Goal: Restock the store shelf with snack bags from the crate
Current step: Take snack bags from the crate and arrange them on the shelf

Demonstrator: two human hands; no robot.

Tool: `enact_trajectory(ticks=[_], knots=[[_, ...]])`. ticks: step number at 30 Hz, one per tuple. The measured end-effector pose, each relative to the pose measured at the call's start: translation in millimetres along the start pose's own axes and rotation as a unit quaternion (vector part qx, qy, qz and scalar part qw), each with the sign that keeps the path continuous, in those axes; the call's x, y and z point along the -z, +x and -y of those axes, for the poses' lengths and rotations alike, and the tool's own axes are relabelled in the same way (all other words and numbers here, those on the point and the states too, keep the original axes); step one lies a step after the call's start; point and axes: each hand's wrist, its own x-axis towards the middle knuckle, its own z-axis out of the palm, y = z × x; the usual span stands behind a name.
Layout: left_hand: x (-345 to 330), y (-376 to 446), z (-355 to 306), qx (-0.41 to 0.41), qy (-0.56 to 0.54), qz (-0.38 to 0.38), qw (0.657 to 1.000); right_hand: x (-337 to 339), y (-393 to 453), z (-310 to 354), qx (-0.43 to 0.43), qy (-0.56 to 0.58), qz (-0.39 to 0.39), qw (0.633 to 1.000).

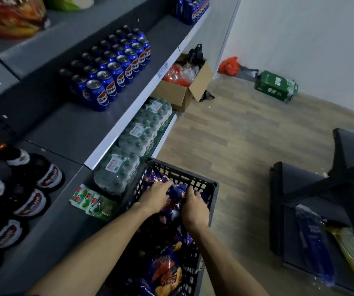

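Both hands are reaching into the black lattice crate, the left hand and right hand each curling fingers round the same crinkly purple snack bag lying between them, so the picking step is underway. Next I judge they are needing to lift it gently, since the glossy, air-puffed foil is slipping easily, and carry it up and left of the grip to the flat grey shelf.

Both bare forearms reached forward and down from near edge, converging toward far center. Left hand was palm-down, fingers curled at tips, gripping. Right hand sat just right of it, slightly nearer, knuckles up, fingers bent downward, gripping too. Hands close together, not touching.
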Motion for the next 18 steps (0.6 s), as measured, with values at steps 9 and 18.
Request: enact_trajectory(ticks=[9, 18], knots=[[143.5, -50.1, -42.8, -0.059, 0.018, -0.065, 0.996, 119.5, -39.4, 71.2, 0.03, 0.033, -0.093, 0.995], [304.7, -119.9, -101.8, -0.143, 0.101, -0.191, 0.966, 253.7, -91.3, 153.2, 0.115, 0.073, -0.198, 0.971]])
